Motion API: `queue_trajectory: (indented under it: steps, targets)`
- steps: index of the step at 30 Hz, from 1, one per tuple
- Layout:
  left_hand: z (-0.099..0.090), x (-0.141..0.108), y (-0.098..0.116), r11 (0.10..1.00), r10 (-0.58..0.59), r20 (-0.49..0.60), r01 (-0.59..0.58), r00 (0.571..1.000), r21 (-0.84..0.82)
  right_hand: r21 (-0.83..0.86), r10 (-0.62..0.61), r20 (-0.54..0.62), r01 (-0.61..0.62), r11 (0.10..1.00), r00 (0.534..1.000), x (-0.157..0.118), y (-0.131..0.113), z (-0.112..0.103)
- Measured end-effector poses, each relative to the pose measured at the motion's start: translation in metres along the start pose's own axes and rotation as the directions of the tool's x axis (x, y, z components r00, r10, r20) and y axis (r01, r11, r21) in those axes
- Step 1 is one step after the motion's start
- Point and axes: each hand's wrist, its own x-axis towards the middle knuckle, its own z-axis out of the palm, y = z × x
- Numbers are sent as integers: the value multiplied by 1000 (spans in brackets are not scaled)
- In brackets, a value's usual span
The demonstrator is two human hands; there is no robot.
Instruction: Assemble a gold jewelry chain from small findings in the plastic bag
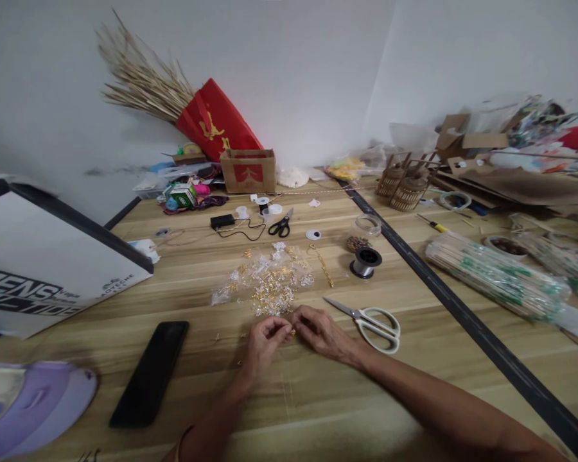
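Observation:
My left hand [264, 341] and my right hand [318, 330] meet low over the table, fingertips nearly touching. Each is closed in a pinch. A small gold bead [293, 333] shows at the left fingertips, close under the right ones; its exact shape is too small to tell. Whatever the right fingers pinch is hidden. A thin clear thread [287, 388] lies on the table below my hands. Just beyond the fingers is a heap of gold and clear beads [273, 294], partly on plastic bags [243, 279]. White-handled scissors [378, 327] lie open right of my right hand.
A gold chain [322, 264], a wire spool [367, 262] and a bead jar [366, 231] stand beyond the scissors. Black scissors [282, 224] lie farther back. A phone [150, 375] and a white box [52, 263] are left; bagged sticks [496, 273] lie right.

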Motion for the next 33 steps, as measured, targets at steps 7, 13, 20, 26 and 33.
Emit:
queue_trajectory:
  steps: [7, 13, 20, 26, 33]
  targets:
    - [0, 0, 1, 1000, -3, -3, 3, 1000, -28, 27, 58, -13, -58, 998, 998, 1, 0, 1]
    - [-1, 0, -2, 999, 37, -25, -38, 999, -13, 144, 145, 6, -144, 979, 989, 1, 6, 4]
    - [0, -2, 2, 996, 71, -44, -68, 997, 57, 379, 221, 83, -236, 895, 972, 2, 12, 6]
    - [1, -3, 5, 986, 116, -40, -110, 992, 128, 432, 259, 120, -285, 856, 958, 1, 11, 6]
    - [2, -6, 0, 961, 186, -26, -177, 982, 214, 425, 286, 89, -296, 855, 954, 0, 11, 9]
